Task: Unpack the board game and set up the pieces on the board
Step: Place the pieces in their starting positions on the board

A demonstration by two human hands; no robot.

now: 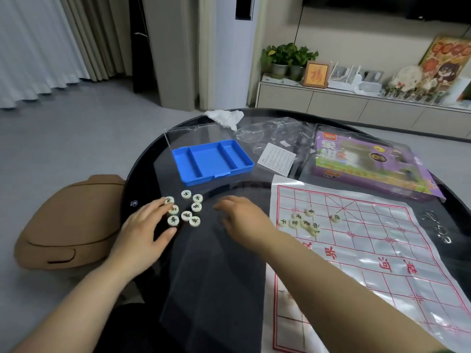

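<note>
Black glass formed the worktop (216, 263). We recorded the red-lined board sheet (369, 250) spread flat at its right. One group of pale round pieces (302, 222) lay on the board's far-left squares. A second group (186, 215) lay on bare glass left of the board, nearer than the blue tray (209, 159). Our left hand (142, 230) lay open, straight fingertips touching that second group. Our right hand (242, 217), blurred, hovered between both groups, fingers relaxed, holding nothing.

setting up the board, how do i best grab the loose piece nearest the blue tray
Pinch the piece by its rim from above, at its far and near edges: it lies flat, a low disc, with a neighbour close on its right.
</note>
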